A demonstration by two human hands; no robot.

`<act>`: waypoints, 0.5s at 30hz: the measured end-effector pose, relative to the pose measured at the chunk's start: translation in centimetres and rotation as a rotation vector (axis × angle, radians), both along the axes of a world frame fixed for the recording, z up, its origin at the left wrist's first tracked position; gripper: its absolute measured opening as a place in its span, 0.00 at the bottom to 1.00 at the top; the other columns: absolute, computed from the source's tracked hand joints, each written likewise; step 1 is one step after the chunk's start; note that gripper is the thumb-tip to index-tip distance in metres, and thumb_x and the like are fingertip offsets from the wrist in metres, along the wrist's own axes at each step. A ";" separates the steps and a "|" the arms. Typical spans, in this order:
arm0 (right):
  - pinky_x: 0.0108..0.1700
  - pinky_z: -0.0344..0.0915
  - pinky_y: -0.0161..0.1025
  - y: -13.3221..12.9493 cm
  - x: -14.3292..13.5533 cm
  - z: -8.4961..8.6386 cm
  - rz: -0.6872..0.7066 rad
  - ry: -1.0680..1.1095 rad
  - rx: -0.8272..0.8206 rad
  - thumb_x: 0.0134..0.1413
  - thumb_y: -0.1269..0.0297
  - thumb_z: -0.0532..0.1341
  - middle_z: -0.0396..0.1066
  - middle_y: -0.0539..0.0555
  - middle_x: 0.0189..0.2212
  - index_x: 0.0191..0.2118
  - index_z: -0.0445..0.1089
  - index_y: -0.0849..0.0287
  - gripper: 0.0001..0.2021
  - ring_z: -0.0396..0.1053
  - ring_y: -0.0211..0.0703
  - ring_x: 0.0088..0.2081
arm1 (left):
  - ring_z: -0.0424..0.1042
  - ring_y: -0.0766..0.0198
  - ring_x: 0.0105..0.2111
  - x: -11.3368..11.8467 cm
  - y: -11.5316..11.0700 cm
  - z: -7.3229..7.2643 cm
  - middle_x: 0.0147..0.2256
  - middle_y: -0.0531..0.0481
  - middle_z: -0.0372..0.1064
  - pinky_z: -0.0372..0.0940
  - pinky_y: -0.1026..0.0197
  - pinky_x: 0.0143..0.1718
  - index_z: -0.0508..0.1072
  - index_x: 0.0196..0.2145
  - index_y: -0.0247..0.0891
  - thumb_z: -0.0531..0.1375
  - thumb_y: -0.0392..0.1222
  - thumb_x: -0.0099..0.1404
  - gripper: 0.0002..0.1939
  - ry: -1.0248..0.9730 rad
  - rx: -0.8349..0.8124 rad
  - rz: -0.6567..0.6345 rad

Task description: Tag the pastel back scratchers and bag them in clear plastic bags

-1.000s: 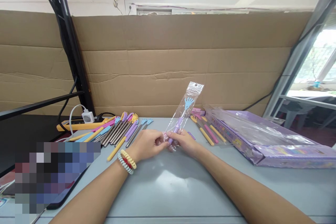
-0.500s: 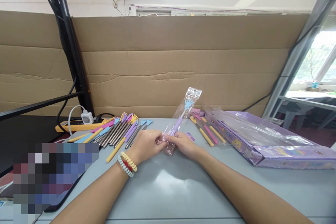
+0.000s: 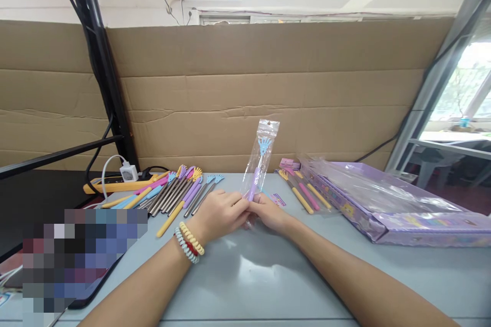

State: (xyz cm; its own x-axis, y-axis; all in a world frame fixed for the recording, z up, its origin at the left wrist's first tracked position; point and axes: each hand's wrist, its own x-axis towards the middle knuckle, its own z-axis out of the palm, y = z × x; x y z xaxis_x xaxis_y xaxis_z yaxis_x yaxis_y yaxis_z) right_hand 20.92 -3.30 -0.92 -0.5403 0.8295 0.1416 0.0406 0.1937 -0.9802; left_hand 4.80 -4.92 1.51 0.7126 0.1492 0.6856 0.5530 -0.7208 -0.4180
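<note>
A clear plastic bag [image 3: 248, 166] stands up between my hands, with a back scratcher [image 3: 263, 146] inside it that has a blue hand-shaped head and a purple handle. My left hand [image 3: 226, 213] pinches the bag's lower end; coiled bands circle that wrist. My right hand [image 3: 267, 211] grips the same end from the right, its thumb against the left fingers. The bag's bottom is mostly hidden by the fingers. Left of my hands lies a pile of back scratchers [image 3: 172, 194] with metal rods and coloured handles. Three more scratchers [image 3: 305, 191] lie to the right.
A purple box [image 3: 429, 230] at the right has clear plastic bags [image 3: 383, 189] on it. A small purple card [image 3: 278, 199] lies behind my right hand. At the left are a yellow power strip [image 3: 111, 185], a charger [image 3: 129, 171] and a pixelated area. Cardboard [image 3: 268, 89] stands behind.
The bagged scratcher has turned more upright, its top swinging left. My left hand has shifted right and now touches my right hand at the bag's lower end.
</note>
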 end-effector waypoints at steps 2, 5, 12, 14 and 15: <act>0.23 0.59 0.33 0.0 0.0 0.1 -0.014 -0.008 0.007 0.47 0.57 0.56 0.64 0.49 0.15 0.20 0.63 0.63 0.14 0.63 0.35 0.18 | 0.62 0.69 0.23 0.1 -0.1 0.1 0.24 0.54 0.63 0.52 0.63 0.23 0.63 0.27 0.38 0.51 0.38 0.60 0.06 -0.004 0.007 0.008; 0.22 0.59 0.33 -0.1 -0.1 0.2 -0.007 -0.026 -0.005 0.47 0.58 0.56 0.65 0.50 0.15 0.19 0.63 0.63 0.14 0.63 0.35 0.18 | 0.61 0.69 0.23 0.2 -0.1 0.1 0.25 0.53 0.63 0.52 0.63 0.23 0.64 0.28 0.38 0.51 0.38 0.60 0.05 -0.014 -0.013 0.022; 0.22 0.59 0.33 -0.1 0.0 0.0 0.029 -0.018 -0.009 0.48 0.59 0.55 0.65 0.49 0.14 0.20 0.63 0.61 0.13 0.63 0.35 0.18 | 0.60 0.70 0.22 0.2 0.2 -0.2 0.23 0.54 0.62 0.50 0.63 0.22 0.62 0.26 0.37 0.49 0.36 0.62 0.08 -0.002 0.036 0.014; 0.23 0.59 0.33 -0.1 0.0 0.1 0.040 -0.021 -0.009 0.48 0.60 0.55 0.66 0.50 0.16 0.21 0.64 0.61 0.12 0.64 0.36 0.19 | 0.61 0.70 0.23 0.2 0.3 -0.2 0.23 0.54 0.62 0.50 0.63 0.22 0.63 0.26 0.37 0.49 0.36 0.62 0.08 0.010 0.036 0.010; 0.23 0.59 0.33 -0.2 0.1 0.1 0.043 -0.027 -0.008 0.48 0.60 0.55 0.66 0.50 0.16 0.21 0.64 0.61 0.12 0.64 0.36 0.19 | 0.61 0.70 0.23 0.2 0.3 -0.2 0.23 0.54 0.62 0.50 0.62 0.23 0.63 0.26 0.37 0.49 0.35 0.62 0.08 0.012 0.035 0.008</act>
